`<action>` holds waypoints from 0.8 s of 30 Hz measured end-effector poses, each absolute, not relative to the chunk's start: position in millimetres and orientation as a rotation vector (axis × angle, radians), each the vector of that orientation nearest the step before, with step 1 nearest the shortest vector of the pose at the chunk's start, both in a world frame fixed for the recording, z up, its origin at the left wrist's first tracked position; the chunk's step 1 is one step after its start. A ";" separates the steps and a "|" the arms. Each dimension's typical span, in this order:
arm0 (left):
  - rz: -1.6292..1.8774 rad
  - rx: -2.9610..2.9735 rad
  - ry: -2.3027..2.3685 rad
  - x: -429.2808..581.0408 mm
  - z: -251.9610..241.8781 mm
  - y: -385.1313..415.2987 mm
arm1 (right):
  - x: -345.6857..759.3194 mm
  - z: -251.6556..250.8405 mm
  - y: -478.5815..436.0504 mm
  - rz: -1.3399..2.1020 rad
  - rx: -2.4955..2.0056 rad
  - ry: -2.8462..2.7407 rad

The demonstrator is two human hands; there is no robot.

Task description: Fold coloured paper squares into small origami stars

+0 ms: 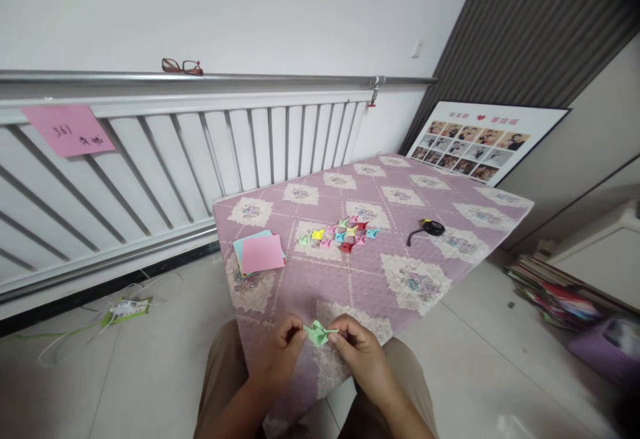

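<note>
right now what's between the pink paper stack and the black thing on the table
A cluster of small coloured folded paper pieces lies between the paper stack and the black object, in the head view.

Green folded paper (319,332) between both hands' fingers (296,334), above quilted table (410,239).

Both hands meet at a folded green paper, pinching it from either side.

The left hand (279,354) sits just left of the folded green paper (319,333), knuckles up, its fingers (294,334) curled in and closed on the paper's left tip. The right hand (364,354) mirrors it just right of the paper, fingers (344,330) bent and nipping the right tip. The left forearm (233,412) and right forearm (403,412), both bare, run back from the paper toward the body, spreading apart below it.
</note>
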State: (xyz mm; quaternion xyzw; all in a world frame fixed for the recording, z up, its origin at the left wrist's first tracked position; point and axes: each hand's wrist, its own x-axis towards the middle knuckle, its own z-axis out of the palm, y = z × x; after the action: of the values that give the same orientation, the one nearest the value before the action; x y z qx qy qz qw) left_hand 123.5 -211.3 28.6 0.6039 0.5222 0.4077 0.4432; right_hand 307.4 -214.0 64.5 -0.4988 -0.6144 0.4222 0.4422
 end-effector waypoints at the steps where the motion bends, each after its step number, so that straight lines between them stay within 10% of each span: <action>1: 1.034 1.477 1.290 124.7 29.9 -212.1 | 307.0 63.9 -214.8 1.082 -1.231 -1.472; 12: 1.150 1.232 1.271 136.5 22.7 -218.8 | 295.8 40.9 -223.6 1.152 -1.282 -1.274; 24: 0.346 2.075 1.544 123.1 -1.4 -214.6 | 311.8 2.5 -221.1 0.849 -1.414 -1.807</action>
State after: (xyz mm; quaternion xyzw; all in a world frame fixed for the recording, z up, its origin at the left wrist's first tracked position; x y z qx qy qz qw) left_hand 123.1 -214.6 -1.4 0.7671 0.5710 0.1278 0.2630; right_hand 311.8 -221.1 2.5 -0.5435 -0.6944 0.3261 0.3407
